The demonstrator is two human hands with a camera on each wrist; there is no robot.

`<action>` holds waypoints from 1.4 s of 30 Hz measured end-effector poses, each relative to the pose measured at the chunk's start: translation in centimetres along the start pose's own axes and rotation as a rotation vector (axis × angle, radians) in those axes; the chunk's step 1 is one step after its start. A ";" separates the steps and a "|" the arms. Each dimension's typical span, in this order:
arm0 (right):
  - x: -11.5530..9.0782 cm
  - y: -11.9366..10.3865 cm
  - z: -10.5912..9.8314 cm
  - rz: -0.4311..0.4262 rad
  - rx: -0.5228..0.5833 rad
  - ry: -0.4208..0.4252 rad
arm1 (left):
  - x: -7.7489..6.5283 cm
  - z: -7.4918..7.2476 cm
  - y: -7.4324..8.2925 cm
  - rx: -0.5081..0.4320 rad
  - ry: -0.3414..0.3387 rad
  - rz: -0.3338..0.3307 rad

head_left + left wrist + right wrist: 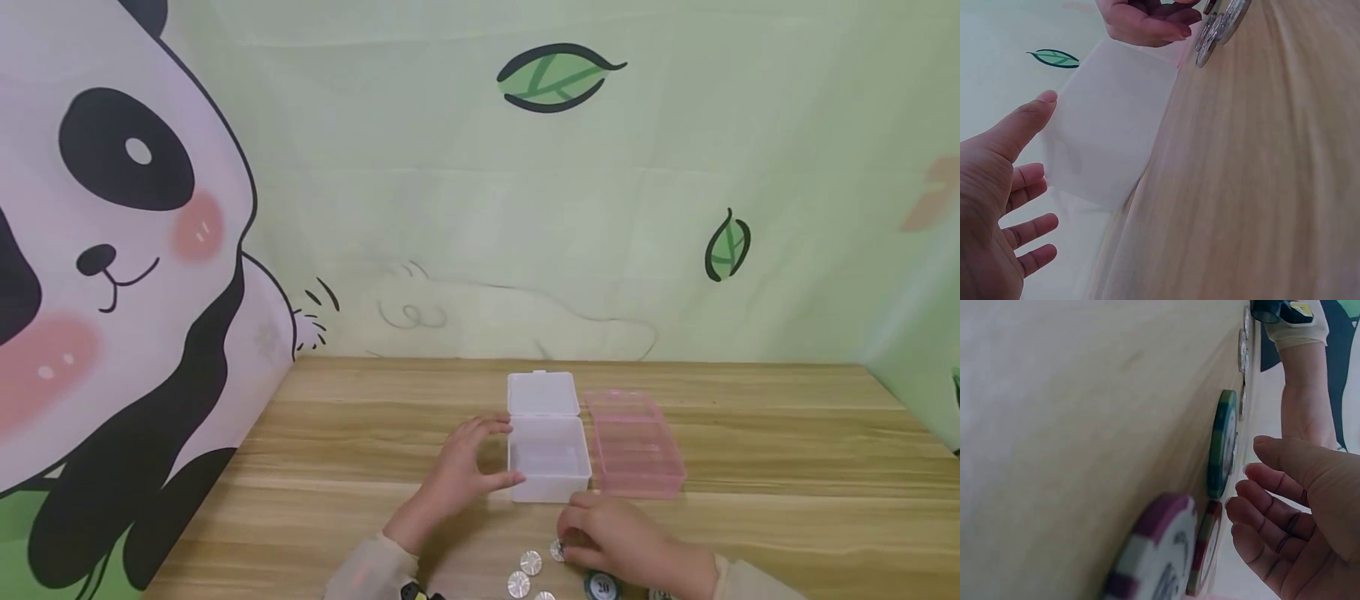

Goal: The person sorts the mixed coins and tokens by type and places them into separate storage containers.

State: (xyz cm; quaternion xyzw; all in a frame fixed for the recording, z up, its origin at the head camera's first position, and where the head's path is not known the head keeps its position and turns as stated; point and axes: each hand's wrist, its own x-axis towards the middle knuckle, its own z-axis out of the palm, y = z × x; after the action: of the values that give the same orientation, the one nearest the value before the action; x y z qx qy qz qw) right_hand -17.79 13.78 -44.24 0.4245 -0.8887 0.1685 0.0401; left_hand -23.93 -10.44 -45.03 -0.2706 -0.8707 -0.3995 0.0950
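A white plastic box [547,458] stands with its lid [542,393] folded back. My left hand [461,462] is at its left side, thumb at the front corner and fingertips at the rear edge; the left wrist view shows these fingers [1035,234] spread and fairly straight. In front of the box, my right hand [618,533] reaches down beside a silver coin [557,550], which its fingers partly cover. Thumb and fingers [1275,484] stand apart in the right wrist view, with nothing between them. Nearest this hand lies a teal poker chip [602,586] marked 20.
A translucent pink box [640,458] with its lid back stands right of the white one. Several silver coins [531,563] lie on the wooden table [375,417] between the hands. Purple-and-white [1154,556] and red [1205,547] poker chips show in the right wrist view.
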 end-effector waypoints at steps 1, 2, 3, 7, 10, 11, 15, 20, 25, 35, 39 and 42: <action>0.1 -0.1 0.1 0.002 -0.006 -0.004 | 0.0 0.0 0.0 0.002 0.002 0.001; 0.2 -0.1 0.1 0.002 -0.015 -0.004 | -0.1 0.0 0.0 0.002 0.003 0.002; 0.2 -0.2 0.2 0.003 -0.022 -0.003 | -0.1 0.0 0.0 0.004 0.003 0.003; 0.4 -0.4 0.3 0.020 -0.031 -0.017 | -0.1 0.0 0.1 0.002 0.003 0.009; 0.6 -0.5 0.3 0.021 -0.040 -0.027 | -0.1 -0.1 0.2 -0.002 -0.001 0.007; 0.6 -0.5 0.3 0.019 -0.047 -0.029 | -0.2 0.0 0.2 -0.002 -0.004 0.004; 0.7 -0.7 0.4 0.018 -0.068 -0.034 | -0.2 0.0 0.2 0.004 -0.010 0.000; 0.9 -0.9 0.4 0.025 -0.090 -0.043 | -0.1 0.0 0.2 0.008 -0.010 0.000; 1.2 -1.0 0.4 0.066 -0.086 -0.076 | -0.1 -0.1 0.3 0.011 -0.012 -0.004; 1.6 -1.3 0.4 0.111 -0.080 -0.117 | -0.1 -0.1 0.1 0.015 -0.022 -0.019; 1.7 -1.4 0.3 0.117 -0.096 -0.128 | -0.1 -0.2 0.0 0.006 -0.024 -0.025; 1.9 -1.5 0.3 0.124 -0.105 -0.137 | -0.1 -0.2 0.1 -0.008 -0.023 -0.032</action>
State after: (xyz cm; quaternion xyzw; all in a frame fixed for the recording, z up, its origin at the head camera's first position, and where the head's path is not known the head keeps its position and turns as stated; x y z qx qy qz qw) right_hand -17.86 11.44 -43.71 0.3765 -0.9215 0.0945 -0.0090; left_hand -23.79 -10.63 -44.87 -0.2618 -0.8743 -0.4013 0.0775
